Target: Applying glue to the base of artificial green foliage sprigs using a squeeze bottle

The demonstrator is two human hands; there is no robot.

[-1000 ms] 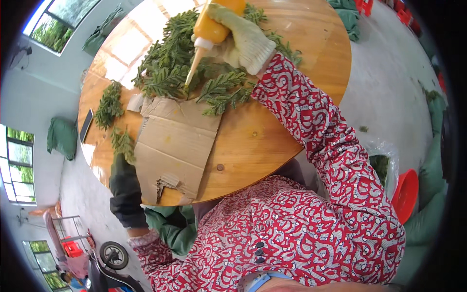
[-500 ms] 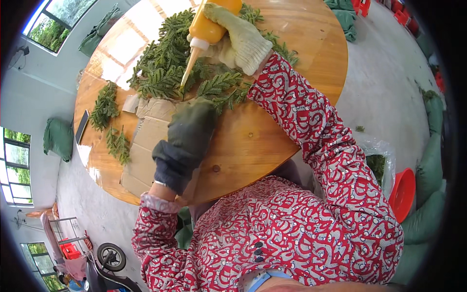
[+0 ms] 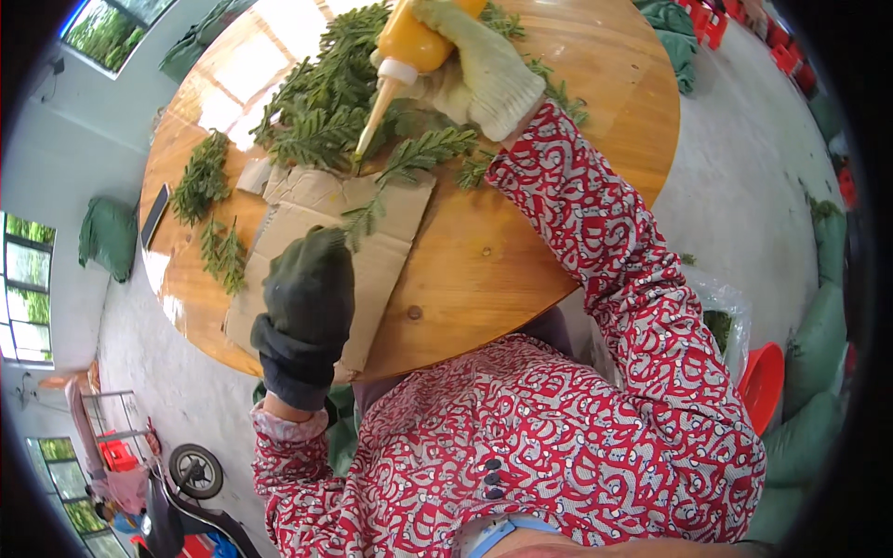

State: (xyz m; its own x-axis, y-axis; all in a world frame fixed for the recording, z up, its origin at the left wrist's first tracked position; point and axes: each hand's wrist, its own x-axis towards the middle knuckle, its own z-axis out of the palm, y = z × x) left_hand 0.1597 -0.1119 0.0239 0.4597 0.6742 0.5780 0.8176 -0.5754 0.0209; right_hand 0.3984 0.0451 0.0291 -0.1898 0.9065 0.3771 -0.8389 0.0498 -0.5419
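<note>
My right hand (image 3: 484, 70), in a pale knitted glove, grips a squeeze bottle (image 3: 414, 45) of yellow-orange liquid. Its long nozzle slants down, with the tip just above the cardboard's far edge. In a dark green glove, my left hand (image 3: 312, 279) is closed over the cardboard sheet (image 3: 391, 237). A green fir sprig (image 3: 365, 221) sticks out from its fingers toward the nozzle; the fingertips themselves are hidden. Behind the nozzle lies a heap of fir sprigs (image 3: 321, 116), partly overlapping the cardboard's far side.
A round wooden table (image 3: 465, 288) carries everything. Left of the cardboard are a small bunch of sprigs (image 3: 200, 181), a loose sprig (image 3: 223, 256) and a dark phone (image 3: 155, 216). On the floor at right stands a red basin (image 3: 761, 386) beside green sacks (image 3: 814, 349).
My left hand has drawn back toward me and to the left, away from the nozzle, with the sprig. More of the cardboard shows. The bottle remains tilted over the heap.
</note>
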